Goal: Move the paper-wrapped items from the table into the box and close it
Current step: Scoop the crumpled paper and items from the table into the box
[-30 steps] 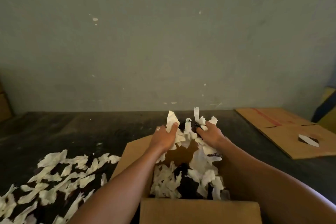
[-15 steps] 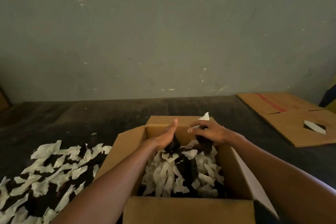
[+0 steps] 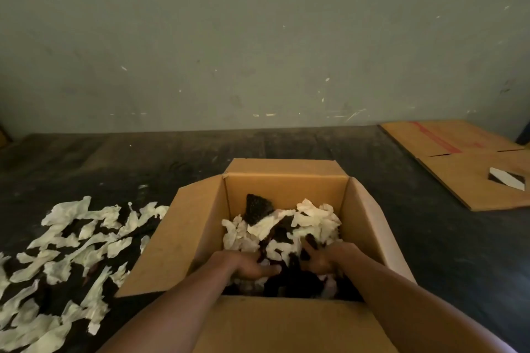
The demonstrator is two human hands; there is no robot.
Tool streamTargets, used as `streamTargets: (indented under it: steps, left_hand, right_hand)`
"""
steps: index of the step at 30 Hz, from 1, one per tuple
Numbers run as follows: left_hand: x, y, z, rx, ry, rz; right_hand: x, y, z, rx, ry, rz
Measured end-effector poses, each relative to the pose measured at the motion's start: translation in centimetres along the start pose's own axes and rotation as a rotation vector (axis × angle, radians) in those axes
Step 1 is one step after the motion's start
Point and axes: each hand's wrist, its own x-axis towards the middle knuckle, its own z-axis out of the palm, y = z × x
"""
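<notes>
An open cardboard box (image 3: 198,226) stands on the dark table with all its flaps up. Inside lies a heap of paper-wrapped items (image 3: 312,218), white paper around dark pieces, one dark triangle (image 3: 256,208) poking up at the back. My left hand (image 3: 246,265) and my right hand (image 3: 322,258) are both down inside the box near its front, pressed into the heap with fingers curled among the papers. More paper-wrapped items (image 3: 71,241) lie spread over the table left of the box.
A flattened cardboard box (image 3: 459,160) with a red stripe lies at the right rear, a small white piece (image 3: 506,179) on it. A grey wall closes off the table's far edge.
My hands held a bunch of wrapped items above the box, lowered it in, and have now moved toward the box's near side, deep in the heap. The view has tilted downward.
</notes>
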Motion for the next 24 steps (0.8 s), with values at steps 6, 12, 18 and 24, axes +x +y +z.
streamTargets:
  steps: [6,12,18,24]
  left_hand:
    - [-0.3,-0.7,-1.2,0.059,-0.151,-0.121]
    - [-0.2,0.3,-6.0,0.11,0.083,-0.082]
    - [4.3,0.9,-5.2,0.123,0.284,0.111]
    - [9.2,-0.1,-1.9,-0.077,0.083,-0.041]
  right_hand:
    - [-1.8,-1.0,-4.1,-0.033,-0.172,-0.005]
    - [-1.4,-0.4,-9.1,0.107,0.192,-0.04]
    - [7.2,0.3,-4.0,-0.017,0.11,0.005]
    - [11.8,2.3,1.0,0.188,0.082,-0.033]
